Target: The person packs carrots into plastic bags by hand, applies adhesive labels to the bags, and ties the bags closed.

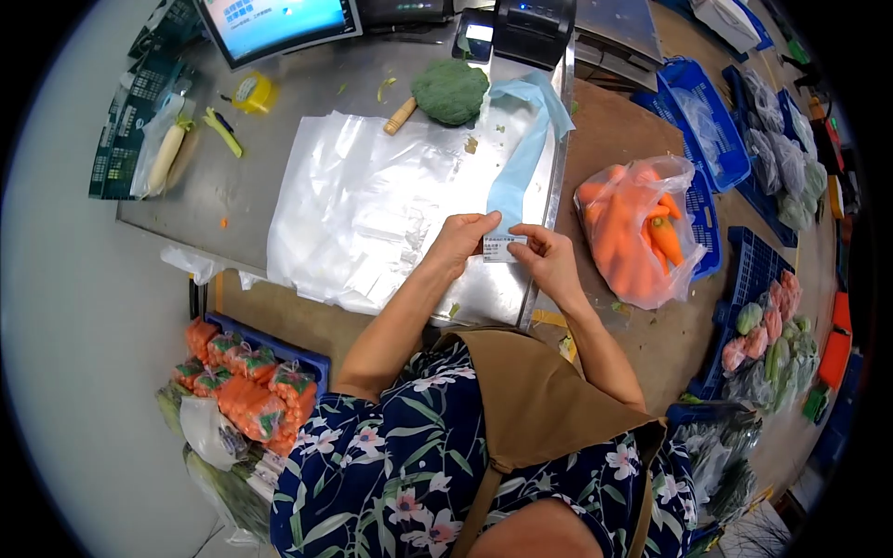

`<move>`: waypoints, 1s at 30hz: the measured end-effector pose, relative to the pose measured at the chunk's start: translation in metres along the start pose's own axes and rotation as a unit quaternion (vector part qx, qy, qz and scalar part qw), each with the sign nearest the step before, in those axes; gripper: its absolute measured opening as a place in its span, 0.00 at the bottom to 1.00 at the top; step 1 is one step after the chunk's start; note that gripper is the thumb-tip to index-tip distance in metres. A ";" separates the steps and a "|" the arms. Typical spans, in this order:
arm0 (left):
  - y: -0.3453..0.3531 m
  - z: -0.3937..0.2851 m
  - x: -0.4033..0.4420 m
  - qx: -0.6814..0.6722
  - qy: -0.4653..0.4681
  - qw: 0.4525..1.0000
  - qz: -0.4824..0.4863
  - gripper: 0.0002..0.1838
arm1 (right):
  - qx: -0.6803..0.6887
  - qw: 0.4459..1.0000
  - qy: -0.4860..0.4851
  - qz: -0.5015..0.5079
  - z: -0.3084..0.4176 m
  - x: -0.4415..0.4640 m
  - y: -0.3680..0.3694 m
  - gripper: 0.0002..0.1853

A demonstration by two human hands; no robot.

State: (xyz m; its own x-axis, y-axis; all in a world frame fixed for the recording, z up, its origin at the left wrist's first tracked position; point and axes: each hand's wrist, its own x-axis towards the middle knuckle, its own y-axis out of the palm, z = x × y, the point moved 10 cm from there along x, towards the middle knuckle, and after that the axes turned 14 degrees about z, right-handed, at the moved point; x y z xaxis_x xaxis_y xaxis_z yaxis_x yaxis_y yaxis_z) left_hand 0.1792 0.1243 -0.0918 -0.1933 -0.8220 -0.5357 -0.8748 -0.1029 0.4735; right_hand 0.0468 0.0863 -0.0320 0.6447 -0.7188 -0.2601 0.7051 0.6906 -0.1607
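Note:
Between my two hands, at the table's front edge, is a white printed label (503, 248) at the end of a long pale-blue backing strip (517, 167). My left hand (462, 242) pinches the label's left side, thumb on top. On the right side, my right hand (547, 258) grips it with thumb and fingertips. The strip runs back across the metal table (251, 200) toward a black label printer (534, 30). Left of my hands lies a stack of clear plastic bags (358, 205). A broccoli head (450, 91) sits behind the bags, beside a wooden handle (401, 116).
To the right, a clear bag of carrots (642, 228) sits near blue crates (712, 121). A monitor (279, 23), a yellow tape roll (254, 92) and a white radish (169, 153) are at the left. Bagged carrots (251, 395) fill a crate below left.

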 end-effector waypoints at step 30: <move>0.292 -0.074 0.116 0.625 0.356 0.690 -0.076 0.24 | 0.413 0.804 -0.147 -0.401 -0.162 -0.150 -0.457 0.06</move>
State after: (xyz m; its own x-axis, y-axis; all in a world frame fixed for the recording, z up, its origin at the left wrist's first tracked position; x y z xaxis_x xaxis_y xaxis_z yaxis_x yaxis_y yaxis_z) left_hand -0.0656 -0.0426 0.0357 -0.1782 -0.9678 0.1778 -0.6464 -0.0211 -0.7627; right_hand -0.4196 -0.1084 -0.0737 -0.1582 -0.9785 -0.1324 0.8063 -0.2054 0.5546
